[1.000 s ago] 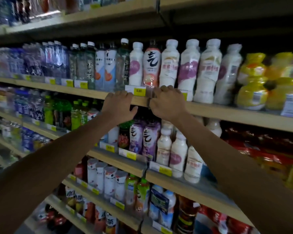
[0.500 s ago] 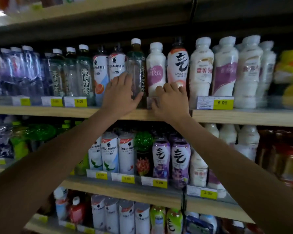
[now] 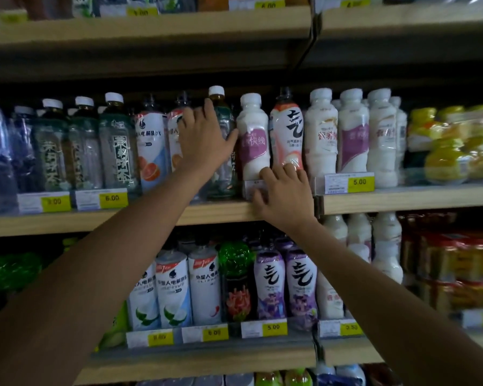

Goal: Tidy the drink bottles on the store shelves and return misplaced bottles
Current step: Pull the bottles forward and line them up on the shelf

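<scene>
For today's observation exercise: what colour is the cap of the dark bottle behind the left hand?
White cap on the dark plastic bottle; head view.
</scene>
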Tool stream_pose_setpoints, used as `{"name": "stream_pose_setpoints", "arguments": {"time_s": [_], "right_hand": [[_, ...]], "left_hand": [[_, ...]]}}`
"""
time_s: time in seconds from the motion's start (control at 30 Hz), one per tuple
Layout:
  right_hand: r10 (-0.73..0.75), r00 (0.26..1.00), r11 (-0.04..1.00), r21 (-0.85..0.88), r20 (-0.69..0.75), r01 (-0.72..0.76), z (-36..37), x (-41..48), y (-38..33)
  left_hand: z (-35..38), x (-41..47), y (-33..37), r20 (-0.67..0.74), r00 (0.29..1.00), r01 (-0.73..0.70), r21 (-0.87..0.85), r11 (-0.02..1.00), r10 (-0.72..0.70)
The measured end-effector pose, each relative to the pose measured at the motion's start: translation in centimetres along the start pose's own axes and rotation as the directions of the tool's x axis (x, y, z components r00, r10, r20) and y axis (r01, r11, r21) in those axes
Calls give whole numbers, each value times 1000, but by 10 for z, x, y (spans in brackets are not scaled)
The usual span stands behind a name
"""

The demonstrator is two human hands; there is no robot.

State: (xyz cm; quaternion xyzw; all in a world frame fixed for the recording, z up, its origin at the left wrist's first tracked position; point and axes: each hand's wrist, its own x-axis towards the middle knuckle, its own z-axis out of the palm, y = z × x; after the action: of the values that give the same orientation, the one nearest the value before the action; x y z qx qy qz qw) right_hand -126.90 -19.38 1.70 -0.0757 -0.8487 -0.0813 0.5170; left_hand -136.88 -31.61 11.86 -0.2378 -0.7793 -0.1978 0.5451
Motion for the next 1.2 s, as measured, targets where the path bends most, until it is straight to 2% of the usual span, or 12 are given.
{"name": "stream_pose_setpoints", "arguments": {"time_s": [0.2, 0.3, 0.47, 0.7, 0.83, 1.03, 1.2], "right_hand": [[2, 1000, 1000, 4, -23, -2, 2, -1, 0], [1, 1000, 1000, 12, -12, -1, 1, -1, 0], [-1, 1000, 1000, 13, 15, 1, 1, -2, 0], [-7, 993, 1000, -21, 116, 10, -2, -2, 3], [4, 993, 1000, -5, 120, -3, -3, -3, 2], [18, 999, 1000, 6, 37, -18, -4, -7, -1], [22, 999, 999, 36, 49, -24, -9, -9, -20]], "left_hand": [[2, 1, 2, -12, 995, 96, -229, 969, -102], [0, -2, 1, -37, 993, 97, -320, 942, -114], [-7, -11, 2, 69, 985, 169, -584, 794, -159], [-30, -22, -3, 244, 945, 326, -686, 651, -216], [-49, -38, -2, 221, 951, 306, -756, 578, -214], [-78, -61, -5, 2, 973, 142, -792, 593, -231], [-117, -70, -33, -7, 979, 141, -707, 693, -206]]}}
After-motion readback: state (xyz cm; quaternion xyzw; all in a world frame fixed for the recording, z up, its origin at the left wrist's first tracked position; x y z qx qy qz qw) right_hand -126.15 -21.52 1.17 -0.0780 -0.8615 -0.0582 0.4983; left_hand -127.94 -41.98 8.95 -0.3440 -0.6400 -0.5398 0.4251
